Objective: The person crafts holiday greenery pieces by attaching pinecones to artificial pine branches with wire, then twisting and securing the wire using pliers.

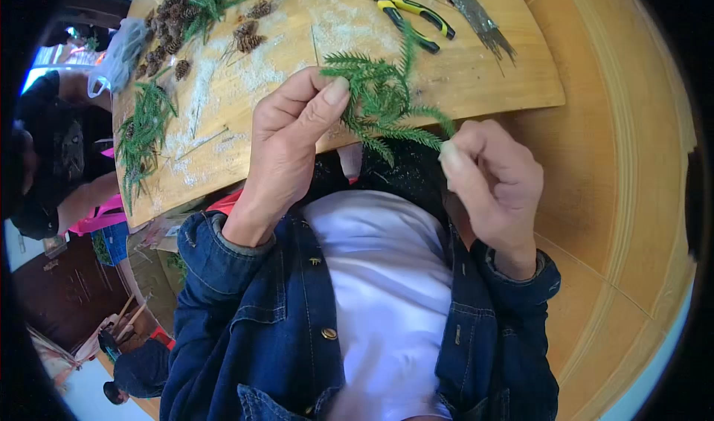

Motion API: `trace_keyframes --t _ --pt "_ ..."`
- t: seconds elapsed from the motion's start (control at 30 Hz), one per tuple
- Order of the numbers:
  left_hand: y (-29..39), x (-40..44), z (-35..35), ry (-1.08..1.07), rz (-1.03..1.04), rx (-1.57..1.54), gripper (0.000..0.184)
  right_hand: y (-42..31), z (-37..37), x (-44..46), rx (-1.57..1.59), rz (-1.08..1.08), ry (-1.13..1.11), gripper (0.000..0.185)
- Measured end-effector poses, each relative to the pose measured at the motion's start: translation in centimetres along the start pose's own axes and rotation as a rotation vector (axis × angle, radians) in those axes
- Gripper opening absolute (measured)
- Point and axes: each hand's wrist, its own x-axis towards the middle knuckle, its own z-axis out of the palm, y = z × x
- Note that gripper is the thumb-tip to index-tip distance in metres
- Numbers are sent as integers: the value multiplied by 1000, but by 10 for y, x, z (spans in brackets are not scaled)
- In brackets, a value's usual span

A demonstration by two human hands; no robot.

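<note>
Both hands hold up a green artificial pine sprig (372, 97) with several needle branches, above the table's near edge. My left hand (290, 138) is closed, its thumb and forefinger pinching the sprig at its left side. The thumb and fingers of my right hand (498, 179) are closed on the tip of a branch at the lower right. Beyond the sprig, yellow-and-black long-nose pliers (405, 12) lie on the table with their handles toward me. Where the sprig's stems join is hidden among the needles.
On the wooden table (290, 34), white flecks are scattered. Pine cones (178, 12) are heaped at the far left, near more green sprigs (145, 135) and a plastic bag (123, 53). A dark wire bundle (483, 23) lies far right. Another person (59, 138) is at the left.
</note>
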Motion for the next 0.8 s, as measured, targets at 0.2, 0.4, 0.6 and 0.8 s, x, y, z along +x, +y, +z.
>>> trace_keyframes --t 0.2,0.4,0.6,0.8 --pt "-9 -1 -1 72 54 -84 13 5 9 -1 -37 -27 -14 14" --pt "-9 -3 -7 25 -3 -117 13 13 12 1 -16 -7 0 15" --pt "-17 -1 -16 27 59 -148 15 11 6 1 23 46 -13 16" --pt "-18 -1 -2 118 109 -130 14 11 9 5 48 37 -29 15"
